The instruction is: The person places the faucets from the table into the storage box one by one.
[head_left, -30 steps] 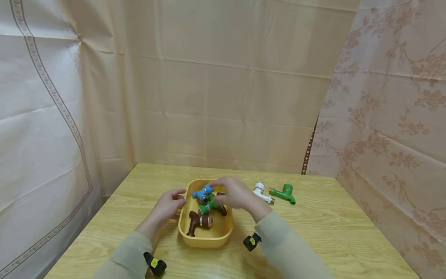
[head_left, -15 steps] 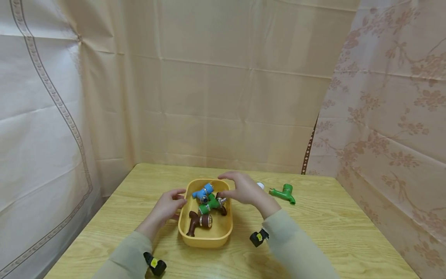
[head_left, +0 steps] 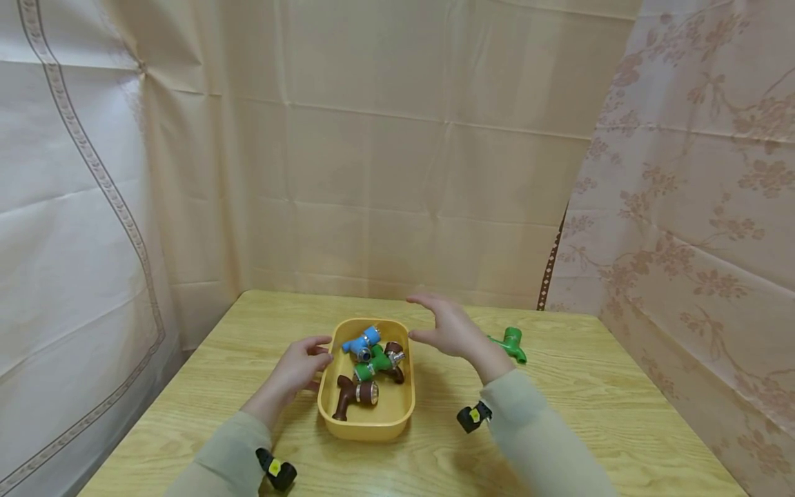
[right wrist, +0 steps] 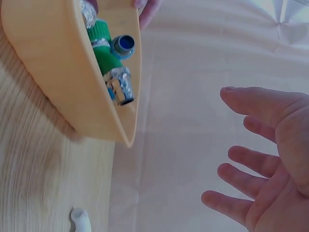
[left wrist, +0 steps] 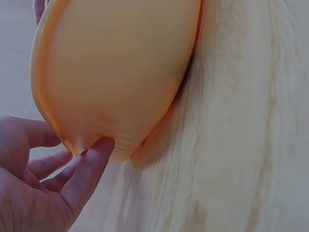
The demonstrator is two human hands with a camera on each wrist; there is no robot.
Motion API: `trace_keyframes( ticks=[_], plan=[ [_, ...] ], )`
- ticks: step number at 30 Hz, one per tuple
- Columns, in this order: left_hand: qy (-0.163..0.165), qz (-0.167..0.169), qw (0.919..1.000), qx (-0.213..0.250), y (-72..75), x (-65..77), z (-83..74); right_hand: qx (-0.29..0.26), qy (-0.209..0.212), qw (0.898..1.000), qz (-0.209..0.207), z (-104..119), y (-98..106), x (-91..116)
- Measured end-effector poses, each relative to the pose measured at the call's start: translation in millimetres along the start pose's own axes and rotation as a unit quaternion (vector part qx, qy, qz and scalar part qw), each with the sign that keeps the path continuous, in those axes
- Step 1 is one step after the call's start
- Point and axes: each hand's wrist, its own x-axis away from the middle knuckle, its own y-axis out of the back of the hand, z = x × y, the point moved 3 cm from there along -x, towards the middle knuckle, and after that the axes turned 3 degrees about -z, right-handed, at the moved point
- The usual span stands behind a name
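My left hand (head_left: 298, 369) holds the left rim of a yellow plastic basin (head_left: 366, 433); in the left wrist view a fingertip presses its outer wall. Inside lie a blue faucet (head_left: 362, 342), a green faucet (head_left: 368, 371) with a metal end, and a brown faucet (head_left: 356, 395). Another brown faucet (head_left: 398, 376) lies partly under the green one. My right hand (head_left: 456, 331) hovers past the basin's right rim, fingers spread and nothing in them. Below it, a white faucet (right wrist: 81, 221) shows only its tip in the right wrist view; the hand hides it in the head view.
Another green faucet (head_left: 513, 342) lies on the wooden table (head_left: 590, 414), right of my right hand, its left end hidden. Beige cloth (head_left: 397, 172) hangs behind the table, with patterned cloth on both sides.
My right hand has moved from over the faucets in the basin to the right, past the rim, now covering the white faucet. The left hand and basin stay put.
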Motion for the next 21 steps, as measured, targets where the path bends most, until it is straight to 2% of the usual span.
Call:
trace_keyframes(
  ticks=[7,21],
  plan=[
    [0.001,0.002,1.0,0.001,-0.3,0.0,-0.3,-0.016,-0.008,1.0,-0.015,-13.8,7.0,4.4],
    [-0.001,0.008,1.0,0.002,0.2,1.6,-1.3,0.002,-0.045,0.999,-0.029,-43.2,12.2,10.8]
  ],
)
